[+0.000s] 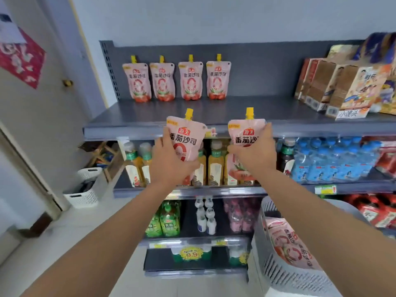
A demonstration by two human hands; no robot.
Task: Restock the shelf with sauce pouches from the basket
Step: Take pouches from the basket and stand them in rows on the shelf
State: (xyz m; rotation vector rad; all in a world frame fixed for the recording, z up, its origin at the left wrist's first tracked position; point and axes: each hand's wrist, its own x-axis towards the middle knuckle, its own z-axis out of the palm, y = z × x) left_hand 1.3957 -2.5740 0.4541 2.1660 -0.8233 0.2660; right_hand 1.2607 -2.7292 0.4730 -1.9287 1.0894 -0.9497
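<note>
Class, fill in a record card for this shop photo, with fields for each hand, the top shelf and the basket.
Left hand: grips one pink pouch, spout up
Right hand: grips a second pouch, spout up
Top shelf: four pouches standing in a row at the back
Basket: lower right, more pouches lying inside

left pouch (184, 140), in left hand (169, 162): red logo 海天, black 番茄沙司 below it. right pouch (244, 136), in right hand (257, 151): same 海天 logo, 番茄沙 readable, last character behind hand. Four shelf pouches (177, 79), back row: 番茄沙司, big red 0 under it, logo too small. basket pouches (297, 245): 番茄沙司, sideways, blurred. yellow price tag (191, 254), low down: 9.9. carton label (351, 113): 小美, third character unclear. bottle labels (215, 171) unreadable.
</note>
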